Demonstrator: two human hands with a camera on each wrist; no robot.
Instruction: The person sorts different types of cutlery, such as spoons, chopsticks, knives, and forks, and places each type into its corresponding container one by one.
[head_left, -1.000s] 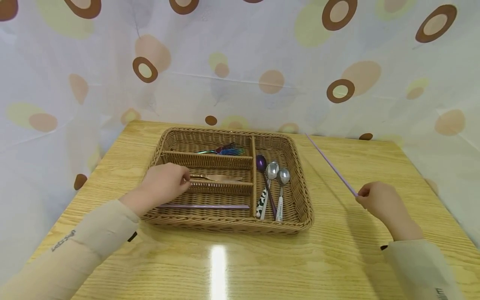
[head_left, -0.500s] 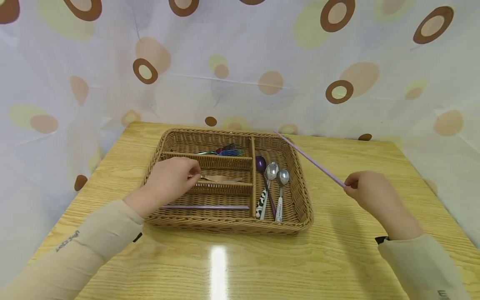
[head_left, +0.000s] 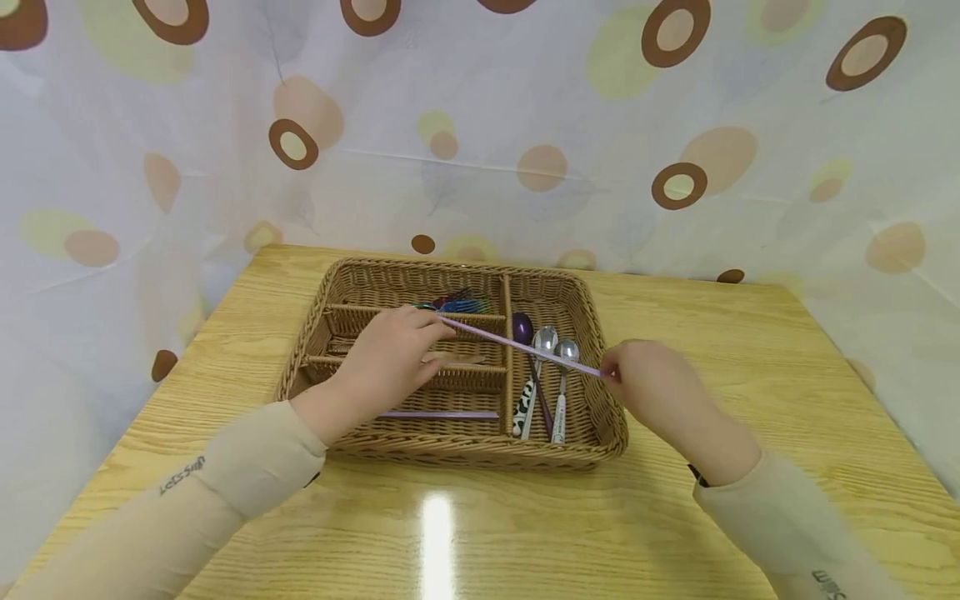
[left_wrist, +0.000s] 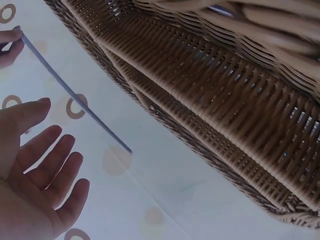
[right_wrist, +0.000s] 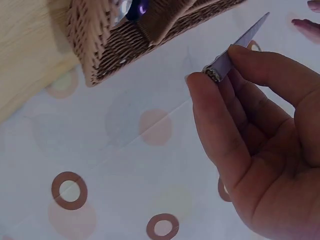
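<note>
My right hand pinches one end of a thin purple chopstick between thumb and fingertips, holding it slanted above the basket. In the right wrist view its thick end shows a silvery decorated tip. My left hand hovers over the left compartments, close to the chopstick's far end. The left wrist view shows that hand with thumb and loosely bent fingers apart, the chopstick beyond them. A second purple chopstick lies in the front compartment, partly hidden by the left hand.
The wicker basket stands on a wooden table. Forks lie in its back compartment, a copper-coloured knife in the middle one, and several spoons on the right. A patterned cloth hangs behind.
My right hand has moved left with the chopstick, from beside the basket to over its right edge. The left hand has shifted right and its fingers have spread from a closer curl.
</note>
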